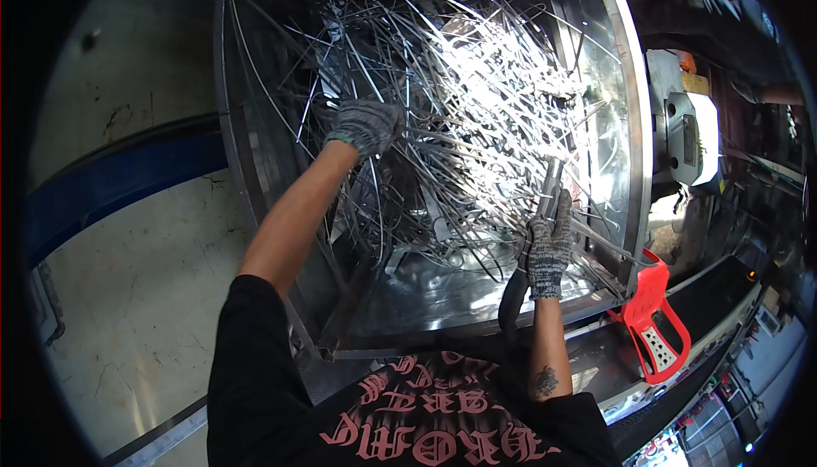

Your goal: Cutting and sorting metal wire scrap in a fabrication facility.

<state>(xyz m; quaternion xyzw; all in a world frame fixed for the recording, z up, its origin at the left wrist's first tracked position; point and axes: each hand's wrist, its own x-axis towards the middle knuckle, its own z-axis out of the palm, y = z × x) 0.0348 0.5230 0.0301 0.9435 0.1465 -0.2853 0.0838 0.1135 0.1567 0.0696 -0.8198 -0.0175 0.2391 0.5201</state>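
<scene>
Inside a large metal bin (642, 110) lies a tangled heap of thin metal strips (459, 135), glaring white where light falls on it. My left hand (366, 125), in a grey knitted glove, is closed at the heap's left side; its fingers seem curled round some strips, though the glove hides the grip. At the heap's lower right, my right hand (549, 250) wears a matching glove. It grips a long dark bar-like tool (551, 179), whose upper end reaches into the strips. A black tail, perhaps a handle or cable (512, 301), hangs below that hand.
Outside the bin's right corner is a red plastic chair (651, 322). A white and grey machine (691, 139) stands beyond the right wall. Another person's arm (779, 93) shows at the far right. A blue beam (128, 199) runs along the left.
</scene>
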